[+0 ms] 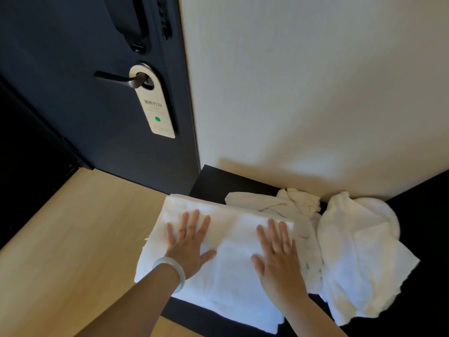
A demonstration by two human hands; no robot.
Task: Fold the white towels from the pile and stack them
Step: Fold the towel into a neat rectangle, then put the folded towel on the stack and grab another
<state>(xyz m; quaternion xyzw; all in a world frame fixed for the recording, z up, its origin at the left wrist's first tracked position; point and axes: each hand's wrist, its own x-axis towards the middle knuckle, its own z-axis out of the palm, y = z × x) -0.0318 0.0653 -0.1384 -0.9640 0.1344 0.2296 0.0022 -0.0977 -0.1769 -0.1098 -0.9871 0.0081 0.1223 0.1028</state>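
A folded white towel [230, 242] lies on a dark surface [218, 183], its left part hanging over the edge above the floor. Both palms rest flat on it, fingers spread: my left hand [188, 242] on its left half, my right hand [277, 256] on its right half. Neither hand grips anything. A crumpled pile of white towels [359, 254] lies to the right, and another crumpled towel [286, 203] sits behind, against the wall.
A cream wall [303, 93] rises directly behind the surface. A dark door [85, 105] with a lever handle and a hanging door tag [155, 105] stands at the left. Light wooden floor [73, 239] lies below at the left.
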